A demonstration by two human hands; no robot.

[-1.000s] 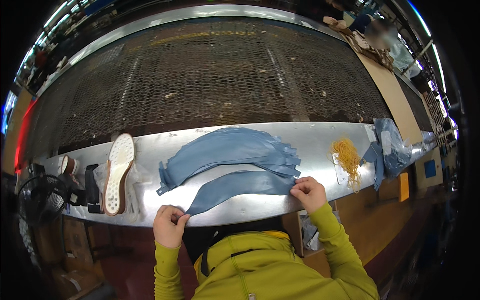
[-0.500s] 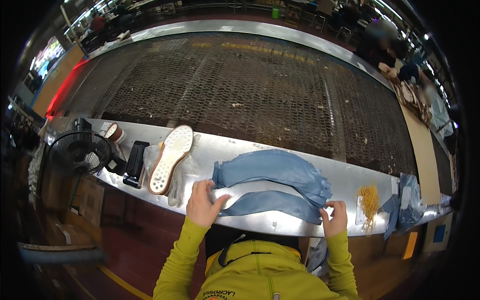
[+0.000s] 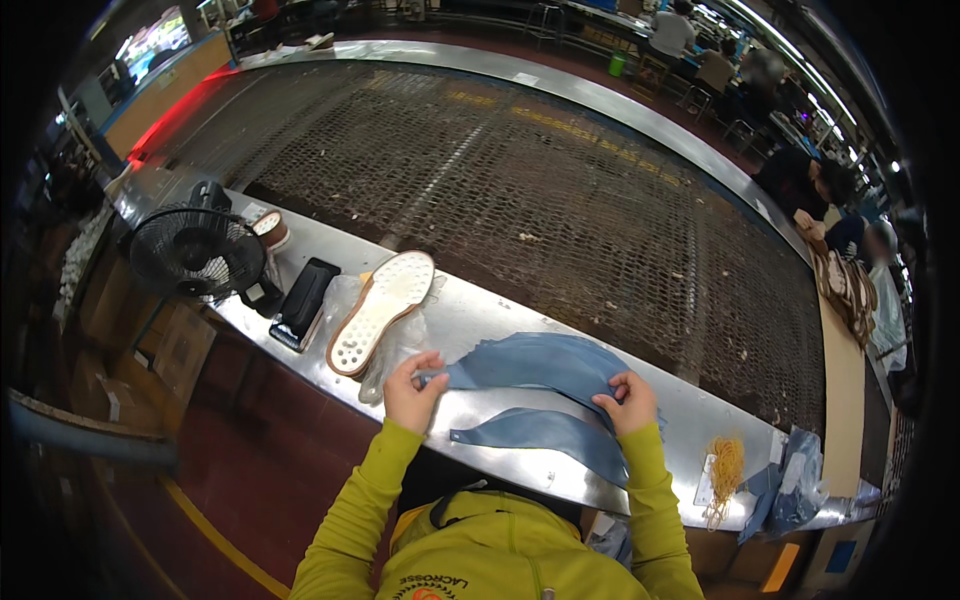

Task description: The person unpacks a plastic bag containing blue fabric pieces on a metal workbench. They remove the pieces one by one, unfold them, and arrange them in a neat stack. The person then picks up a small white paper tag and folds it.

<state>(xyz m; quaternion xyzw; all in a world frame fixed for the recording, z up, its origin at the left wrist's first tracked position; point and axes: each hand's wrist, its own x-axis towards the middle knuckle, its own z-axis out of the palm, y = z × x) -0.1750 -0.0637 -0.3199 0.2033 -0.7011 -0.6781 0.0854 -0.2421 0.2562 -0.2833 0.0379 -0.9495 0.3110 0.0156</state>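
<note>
Upper blue leather piece [image 3: 545,362] now lifted off the bench [image 3: 480,320], near its front edge; left hand [image 3: 412,390] fingers pinch its left tip, right hand [image 3: 628,400] fingers clamp its right end. Lower blue piece [image 3: 545,435] lies flat, released. White shoe sole [image 3: 382,310] stays left.

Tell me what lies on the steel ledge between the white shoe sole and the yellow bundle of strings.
In the head view, two blue fabric pieces lie between the white shoe sole and the yellow strings. The left hand and right hand grip the upper one.
</note>
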